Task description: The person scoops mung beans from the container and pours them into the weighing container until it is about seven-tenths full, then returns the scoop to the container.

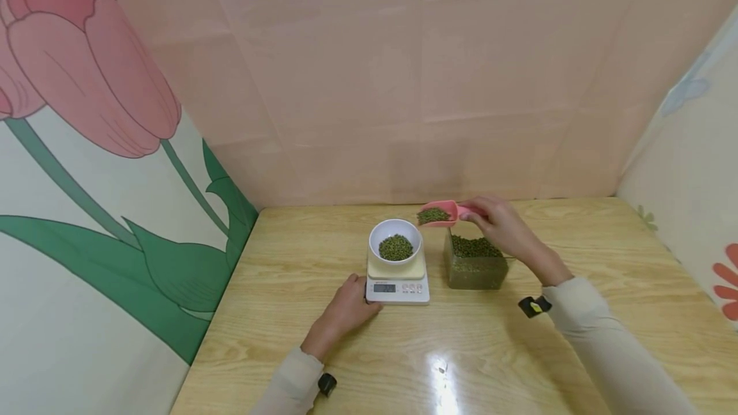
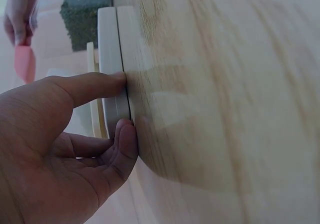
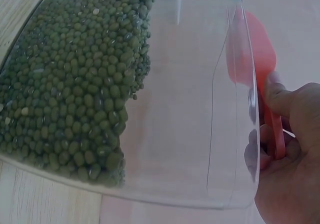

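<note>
Between the white-and-cream digital scale (image 1: 398, 298) and the clear rectangular container (image 1: 475, 277) of green beans runs a narrow lane of pale wood-grain tabletop (image 1: 288, 255), passable from the front. The pink plastic scoop (image 1: 452, 211), loaded with beans, hangs across its far end, close to the white round bowl (image 1: 395, 227). The right hand (image 1: 494, 219), gripping the scoop's handle, screens the container's far right corner in the head view. The left hand (image 1: 348, 305) occupies the scale's front left corner. Wider passages lie left of the scale and right of the container.
</note>
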The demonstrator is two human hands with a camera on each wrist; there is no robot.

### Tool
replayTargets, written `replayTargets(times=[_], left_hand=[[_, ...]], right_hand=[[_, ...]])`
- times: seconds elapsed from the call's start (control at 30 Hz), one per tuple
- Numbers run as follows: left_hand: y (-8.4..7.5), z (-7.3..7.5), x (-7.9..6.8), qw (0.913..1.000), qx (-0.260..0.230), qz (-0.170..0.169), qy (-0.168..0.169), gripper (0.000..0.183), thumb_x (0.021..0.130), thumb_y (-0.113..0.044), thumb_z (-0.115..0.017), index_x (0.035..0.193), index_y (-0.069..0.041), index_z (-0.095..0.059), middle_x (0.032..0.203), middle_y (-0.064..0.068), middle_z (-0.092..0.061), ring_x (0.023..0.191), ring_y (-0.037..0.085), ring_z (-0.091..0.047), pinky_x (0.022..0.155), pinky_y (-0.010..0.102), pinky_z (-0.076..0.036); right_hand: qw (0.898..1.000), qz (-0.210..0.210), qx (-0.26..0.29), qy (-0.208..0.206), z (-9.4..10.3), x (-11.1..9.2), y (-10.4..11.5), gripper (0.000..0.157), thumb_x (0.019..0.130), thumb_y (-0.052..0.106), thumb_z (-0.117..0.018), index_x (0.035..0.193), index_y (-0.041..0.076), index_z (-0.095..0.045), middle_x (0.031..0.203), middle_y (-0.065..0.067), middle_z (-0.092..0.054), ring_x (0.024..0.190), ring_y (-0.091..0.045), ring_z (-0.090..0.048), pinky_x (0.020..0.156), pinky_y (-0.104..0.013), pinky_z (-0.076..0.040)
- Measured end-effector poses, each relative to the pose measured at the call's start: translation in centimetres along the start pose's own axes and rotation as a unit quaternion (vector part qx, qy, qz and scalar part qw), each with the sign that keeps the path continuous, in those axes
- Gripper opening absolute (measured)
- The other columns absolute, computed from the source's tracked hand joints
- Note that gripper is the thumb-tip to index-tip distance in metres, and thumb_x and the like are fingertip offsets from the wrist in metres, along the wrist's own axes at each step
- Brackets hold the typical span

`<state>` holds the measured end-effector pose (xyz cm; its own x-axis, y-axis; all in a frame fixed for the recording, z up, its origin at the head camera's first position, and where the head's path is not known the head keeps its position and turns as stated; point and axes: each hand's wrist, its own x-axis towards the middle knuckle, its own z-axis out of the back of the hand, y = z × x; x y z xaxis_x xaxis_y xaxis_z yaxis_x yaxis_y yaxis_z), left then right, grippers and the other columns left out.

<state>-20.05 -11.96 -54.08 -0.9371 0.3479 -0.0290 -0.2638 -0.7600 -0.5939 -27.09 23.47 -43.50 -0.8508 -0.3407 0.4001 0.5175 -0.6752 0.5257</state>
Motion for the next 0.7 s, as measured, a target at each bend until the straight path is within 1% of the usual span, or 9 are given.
replayTargets(times=[0.2,0.33,0.57,0.7], left_hand=[[0.0,0.0,0.0,1.0000,-0.002,0.005,0.001,0.053,0.093,-0.026,-0.082,0.141,-0.010,-0.067,0.116,0.007,-0.070,0.103,0.019,-0.059,0.092,0.041,-0.058],[-0.1,0.1,0.0,1.0000,-0.007,0.006,0.003,0.054,0.094,-0.026,-0.082,0.142,-0.010,-0.066,0.117,0.007,-0.070,0.104,0.019,-0.059,0.093,0.042,-0.058],[0.0,0.0,0.0,0.9999,-0.010,0.006,0.001,0.053,0.094,-0.026,-0.081,0.142,-0.011,-0.067,0.117,0.007,-0.070,0.104,0.018,-0.059,0.092,0.040,-0.058],[0.1,-0.1,0.1,1.0000,-0.008,0.004,0.000,0.052,0.094,-0.027,-0.081,0.142,-0.011,-0.067,0.118,0.007,-0.071,0.104,0.018,-0.059,0.093,0.040,-0.058]], right_hand=[[1.000,0.003,0.002,0.007,-0.3,0.2,0.3,0.023,0.105,0.010,-0.066,0.122,-0.003,-0.074,0.110,-0.019,-0.076,0.090,-0.028,-0.072,0.076,-0.033,-0.058],[1.000,0.006,-0.001,0.013,-0.4,0.4,0.5,0.023,0.104,0.010,-0.067,0.121,-0.003,-0.075,0.109,-0.018,-0.076,0.089,-0.026,-0.072,0.075,-0.034,-0.058],[1.000,0.020,-0.010,0.010,-0.8,0.8,0.6,0.022,0.103,0.010,-0.068,0.119,-0.003,-0.076,0.108,-0.017,-0.077,0.089,-0.025,-0.071,0.075,-0.037,-0.058],[1.000,0.023,-0.006,0.013,-1.2,0.9,0.5,0.020,0.103,0.009,-0.068,0.118,-0.003,-0.076,0.108,-0.016,-0.077,0.088,-0.023,-0.070,0.075,-0.036,-0.057]])
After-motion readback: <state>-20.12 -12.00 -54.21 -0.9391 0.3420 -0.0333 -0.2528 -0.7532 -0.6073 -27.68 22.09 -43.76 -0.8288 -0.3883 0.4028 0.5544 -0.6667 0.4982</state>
